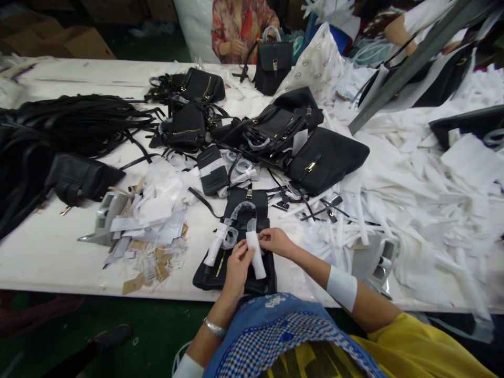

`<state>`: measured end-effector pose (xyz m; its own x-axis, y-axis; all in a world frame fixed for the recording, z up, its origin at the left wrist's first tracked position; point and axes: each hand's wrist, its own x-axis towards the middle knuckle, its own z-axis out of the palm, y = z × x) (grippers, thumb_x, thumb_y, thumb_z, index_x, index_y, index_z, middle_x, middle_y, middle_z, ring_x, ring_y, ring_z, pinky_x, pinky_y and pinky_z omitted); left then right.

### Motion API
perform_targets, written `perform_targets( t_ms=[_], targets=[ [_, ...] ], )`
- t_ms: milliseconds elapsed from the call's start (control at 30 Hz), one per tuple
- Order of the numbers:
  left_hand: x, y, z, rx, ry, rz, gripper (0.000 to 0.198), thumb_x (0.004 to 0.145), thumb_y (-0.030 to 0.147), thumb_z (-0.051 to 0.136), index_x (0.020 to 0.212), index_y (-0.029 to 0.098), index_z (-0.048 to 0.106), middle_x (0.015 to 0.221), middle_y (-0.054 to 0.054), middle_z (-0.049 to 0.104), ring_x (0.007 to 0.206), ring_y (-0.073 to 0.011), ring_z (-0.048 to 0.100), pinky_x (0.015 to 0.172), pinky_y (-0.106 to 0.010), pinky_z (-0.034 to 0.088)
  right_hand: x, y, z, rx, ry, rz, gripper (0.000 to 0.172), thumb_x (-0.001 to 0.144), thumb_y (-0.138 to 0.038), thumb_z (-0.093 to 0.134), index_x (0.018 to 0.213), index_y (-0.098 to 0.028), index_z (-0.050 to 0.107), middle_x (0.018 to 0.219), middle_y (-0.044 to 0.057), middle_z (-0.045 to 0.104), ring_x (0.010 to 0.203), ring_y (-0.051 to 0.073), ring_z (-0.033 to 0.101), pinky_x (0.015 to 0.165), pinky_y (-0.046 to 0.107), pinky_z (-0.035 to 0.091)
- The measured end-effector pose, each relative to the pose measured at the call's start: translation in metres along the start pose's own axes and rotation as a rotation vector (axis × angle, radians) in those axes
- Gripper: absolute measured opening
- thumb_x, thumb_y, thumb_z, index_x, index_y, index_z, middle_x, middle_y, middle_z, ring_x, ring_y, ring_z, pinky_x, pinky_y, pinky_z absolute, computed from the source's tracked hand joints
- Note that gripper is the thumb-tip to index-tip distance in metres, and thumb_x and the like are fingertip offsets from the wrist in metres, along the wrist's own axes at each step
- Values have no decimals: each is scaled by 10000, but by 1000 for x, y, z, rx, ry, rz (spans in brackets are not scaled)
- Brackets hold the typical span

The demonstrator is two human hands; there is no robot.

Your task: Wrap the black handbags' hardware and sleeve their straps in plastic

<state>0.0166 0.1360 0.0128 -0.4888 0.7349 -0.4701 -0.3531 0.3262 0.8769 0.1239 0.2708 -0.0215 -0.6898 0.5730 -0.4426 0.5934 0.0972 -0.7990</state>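
A black backpack (247,198) lies flat before me at the table's front edge, its gold clasp toward the far side. Its handle (244,206) is wrapped in clear plastic. A piece of white foam wrap (258,265) stands around a strap end on the right side of the bag. My left hand (237,268) grips this wrap from the left, fingers closed on its edge. From the right, my right hand (277,242) pinches the wrap near its upper part; the fingertips are partly hidden. Another white-wrapped strap (214,249) lies left of my left hand.
Black bags (328,160) are heaped beyond the backpack. Tape dispensers (108,218) stand left and right, beside paper and tags (157,262). White foam strips (417,184) cover the right side; black straps (71,123) pile up left. Across the table, a person (244,31) handles a bag.
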Motion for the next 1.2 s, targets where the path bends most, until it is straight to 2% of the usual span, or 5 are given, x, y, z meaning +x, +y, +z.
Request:
perform_targets(
  t_ms=[300,533,767,1067,1200],
  targets=[
    [-4,-4,1,194,19,119,308,799,372,634,1053,217,714,1242,-85,552,1169,-235,506,1029,-330,361,5,-10,-10,-44,-68,69,21,619,-174,655,600,-165,656,512,-15,582,548,131,543,523,223,360],
    [-4,0,-2,171,7,106,296,802,356,626,1052,223,714,1245,-87,535,1163,-236,506,999,-324,391,-8,-9,-15,457,-285,173,312,727,-402,673,884,-134,710,664,13,655,579,97,520,557,214,369],
    [-4,4,-1,130,39,70,278,773,348,655,1005,212,729,1211,-84,559,1164,-242,504,1015,-327,371,-18,-23,-32,564,-461,206,459,702,-498,721,999,-148,713,886,47,690,766,134,559,714,248,403],
    [-5,1,4,60,49,47,307,761,363,682,1024,208,716,1244,-100,553,1092,-245,566,981,-353,423,-21,-26,-16,518,-245,223,440,665,-529,733,840,-126,720,808,35,684,763,158,569,777,287,411],
    [-3,-3,7,-198,97,-142,674,668,332,783,1281,234,521,1398,-151,433,936,-217,637,861,-379,504,-24,-18,-16,485,-229,220,470,693,-582,689,807,-127,708,727,23,659,708,155,556,739,293,427]
  ],
)
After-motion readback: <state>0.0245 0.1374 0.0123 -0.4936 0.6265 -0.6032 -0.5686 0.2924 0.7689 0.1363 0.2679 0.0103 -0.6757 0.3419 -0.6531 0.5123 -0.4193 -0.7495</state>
